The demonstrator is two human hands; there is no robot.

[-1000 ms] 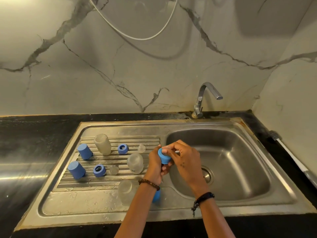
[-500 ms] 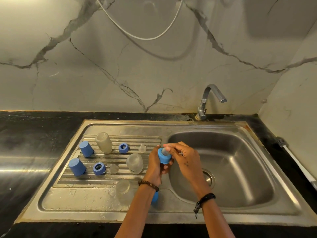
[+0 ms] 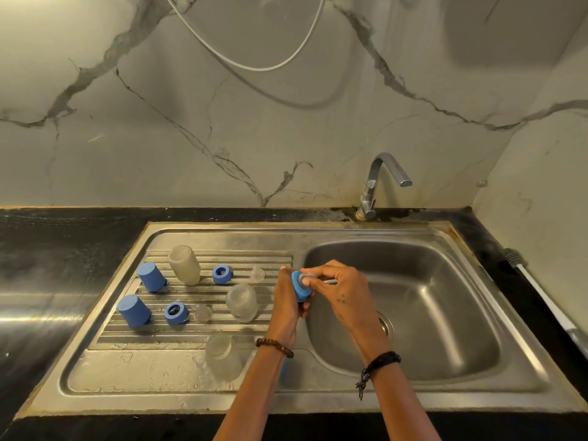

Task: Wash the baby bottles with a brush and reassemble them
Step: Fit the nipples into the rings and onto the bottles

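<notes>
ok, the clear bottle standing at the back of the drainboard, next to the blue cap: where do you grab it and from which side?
Grip the bottle round its middle, fingers wrapped across the cylinder, probably best from above. It stands upside down, closed base up, leaning slightly, so there is no open rim to hook. A blue cap stands close on its left and a blue ring on its right, so a side approach is tighter.

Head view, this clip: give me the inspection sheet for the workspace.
Surface: steel sink, wet ribbed drainboard on its left; black counter.
Job's things: three clear bottles, two blue caps, two blue collar rings, two clear teats on the drainboard.
Clutter: long brush on the right counter.
Grippers: left hand grips a blue piece; right hand pinches a small brush at it.
Cables: white cable across the wall.
Surroundings: marble wall, tap, no water seen running.
</notes>
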